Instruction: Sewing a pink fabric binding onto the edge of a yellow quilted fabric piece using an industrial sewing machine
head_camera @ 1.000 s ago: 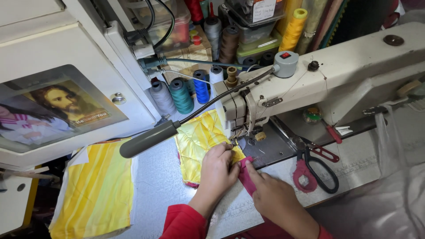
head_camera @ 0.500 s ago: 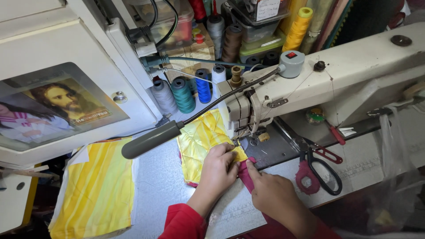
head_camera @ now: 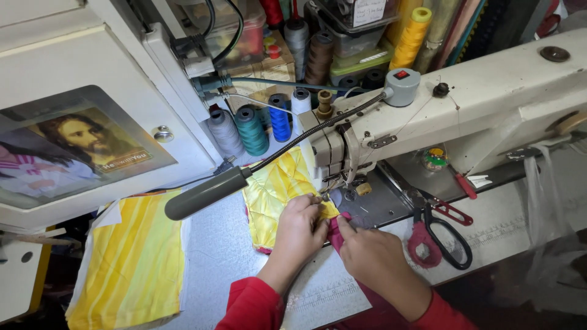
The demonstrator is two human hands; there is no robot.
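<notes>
Yellow cloth [head_camera: 275, 198] and pink strip [head_camera: 337, 235] are being aligned at the needle, 6 o'clock of the machine [head_camera: 465, 116]. Left hand [head_camera: 301, 227] presses the cloth flat; right hand [head_camera: 374, 260] pinches the strip. Edges need matching first.

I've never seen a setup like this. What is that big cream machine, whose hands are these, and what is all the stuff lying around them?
The picture comes from a camera worn on a person's head, looking down at their own two hands. The cream machine is a sewing machine on a pale worktable. The left hand presses flat on a yellow patterned fabric piece just in front of the needle area. The right hand pinches a pink strip of cloth at the fabric's edge. A grey lamp on a bendy arm reaches over the work. To the right lie scissors with black and red handles. Behind stand thread spools in grey, teal, blue and white. At the left lies a stack of yellow striped cloth.
</notes>
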